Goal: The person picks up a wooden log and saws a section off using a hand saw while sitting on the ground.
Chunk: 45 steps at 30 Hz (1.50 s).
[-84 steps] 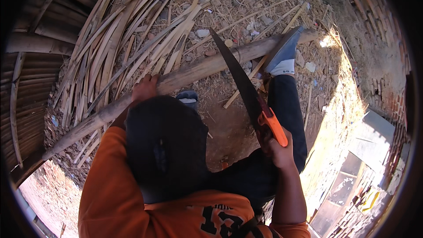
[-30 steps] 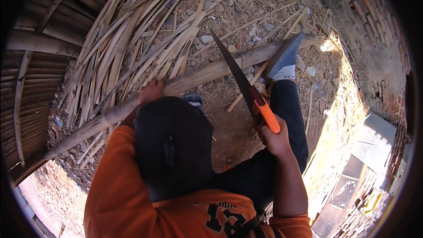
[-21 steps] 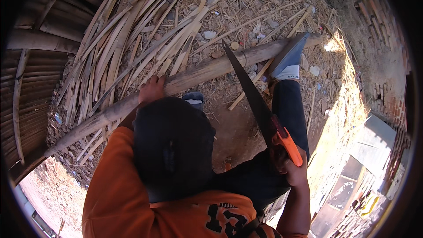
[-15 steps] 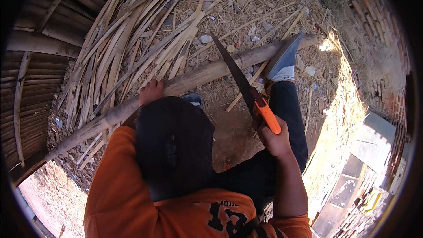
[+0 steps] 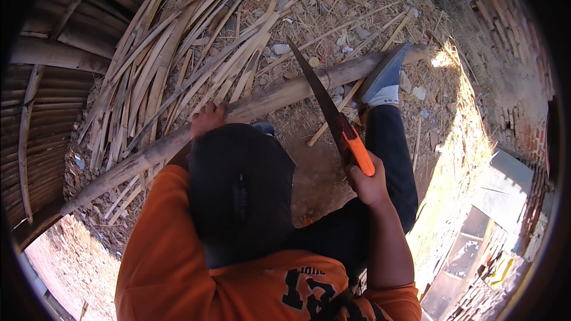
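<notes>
A long wooden pole (image 5: 267, 100) lies slantwise on the ground, from the lower left to the upper right. My left hand (image 5: 208, 120) grips it near its middle, fingers bent over the top. In my right hand (image 5: 367, 183) is a handsaw (image 5: 324, 98), held by its orange handle. Its dark blade points up and to the left, crossing over the pole in view; whether it touches the wood I cannot tell. My right shoe (image 5: 385, 77) rests against the pole near its far right end. A large dark rounded shape (image 5: 241, 190) hides part of my left arm.
Long split-bamboo strips (image 5: 148, 53) are heaped beyond the pole at the left. A slatted wall (image 5: 44, 125) stands on the far left, a brick wall (image 5: 505, 35) on the right. Straw and stones (image 5: 351, 9) litter the ground. A pale sheet (image 5: 504, 187) sits at the right.
The view and the dark rounded shape have shifted slightly. The saw has barely moved, and both hands keep their grips.
</notes>
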Each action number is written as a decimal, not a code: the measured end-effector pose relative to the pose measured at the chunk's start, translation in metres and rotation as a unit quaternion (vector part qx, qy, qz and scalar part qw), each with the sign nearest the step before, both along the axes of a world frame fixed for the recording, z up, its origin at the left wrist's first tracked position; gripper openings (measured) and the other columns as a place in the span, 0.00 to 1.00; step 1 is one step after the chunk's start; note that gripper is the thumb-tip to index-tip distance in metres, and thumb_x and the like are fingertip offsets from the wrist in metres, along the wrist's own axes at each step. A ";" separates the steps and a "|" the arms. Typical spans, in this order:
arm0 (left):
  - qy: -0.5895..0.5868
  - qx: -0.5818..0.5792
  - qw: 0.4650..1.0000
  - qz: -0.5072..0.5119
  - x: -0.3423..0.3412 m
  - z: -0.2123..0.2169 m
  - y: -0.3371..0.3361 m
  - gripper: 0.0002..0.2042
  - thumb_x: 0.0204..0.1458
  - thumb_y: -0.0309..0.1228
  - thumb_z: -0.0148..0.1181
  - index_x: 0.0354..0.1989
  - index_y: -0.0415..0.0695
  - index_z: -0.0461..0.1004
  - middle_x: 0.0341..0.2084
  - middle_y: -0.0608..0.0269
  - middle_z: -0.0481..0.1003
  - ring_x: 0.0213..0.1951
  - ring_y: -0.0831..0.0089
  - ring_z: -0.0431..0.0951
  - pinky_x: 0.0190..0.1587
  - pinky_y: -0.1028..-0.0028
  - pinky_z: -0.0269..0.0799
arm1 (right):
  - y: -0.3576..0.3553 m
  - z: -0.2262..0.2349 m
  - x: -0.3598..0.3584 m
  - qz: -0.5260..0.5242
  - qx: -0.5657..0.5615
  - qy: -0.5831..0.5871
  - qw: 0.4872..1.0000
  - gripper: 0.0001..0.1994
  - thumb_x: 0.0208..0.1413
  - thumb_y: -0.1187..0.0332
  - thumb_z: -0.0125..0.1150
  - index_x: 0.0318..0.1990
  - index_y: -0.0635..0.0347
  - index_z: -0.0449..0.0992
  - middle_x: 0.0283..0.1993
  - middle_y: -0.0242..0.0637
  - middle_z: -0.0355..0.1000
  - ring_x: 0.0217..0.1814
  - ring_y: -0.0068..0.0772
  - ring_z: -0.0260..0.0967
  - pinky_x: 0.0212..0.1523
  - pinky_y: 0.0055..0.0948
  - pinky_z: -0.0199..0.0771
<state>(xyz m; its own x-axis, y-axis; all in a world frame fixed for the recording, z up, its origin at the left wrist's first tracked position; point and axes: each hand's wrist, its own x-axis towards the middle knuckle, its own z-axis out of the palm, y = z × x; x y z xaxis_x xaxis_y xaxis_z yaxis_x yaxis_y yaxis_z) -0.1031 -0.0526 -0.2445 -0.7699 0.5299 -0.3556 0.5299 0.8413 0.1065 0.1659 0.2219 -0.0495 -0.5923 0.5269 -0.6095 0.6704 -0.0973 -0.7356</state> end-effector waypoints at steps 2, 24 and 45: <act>0.014 0.009 1.000 0.001 -0.008 -0.001 -0.001 0.22 0.58 0.38 0.57 0.63 0.57 0.69 0.53 0.58 0.71 0.58 0.57 0.76 0.58 0.52 0.73 | 0.000 0.020 0.029 -0.004 -0.006 0.023 1.000 0.11 0.53 0.73 0.60 0.43 0.66 0.76 0.27 0.29 0.70 0.24 0.18 0.65 0.26 0.23 0.65; -0.078 0.000 0.997 0.014 -0.019 0.010 -0.008 0.27 0.55 0.41 0.62 0.64 0.54 0.68 0.55 0.52 0.70 0.59 0.52 0.76 0.58 0.50 0.73 | -0.020 0.059 0.044 -0.016 -0.048 0.020 0.999 0.13 0.55 0.72 0.56 0.45 0.68 0.78 0.27 0.28 0.69 0.25 0.15 0.65 0.27 0.20 0.65; -0.125 0.029 0.991 -0.025 -0.038 -0.010 -0.018 0.24 0.58 0.44 0.59 0.61 0.52 0.67 0.56 0.54 0.71 0.60 0.53 0.75 0.56 0.44 0.73 | -0.056 0.074 0.030 -0.054 0.039 0.040 0.997 0.09 0.51 0.73 0.55 0.40 0.66 0.73 0.23 0.31 0.68 0.16 0.19 0.62 0.17 0.19 0.59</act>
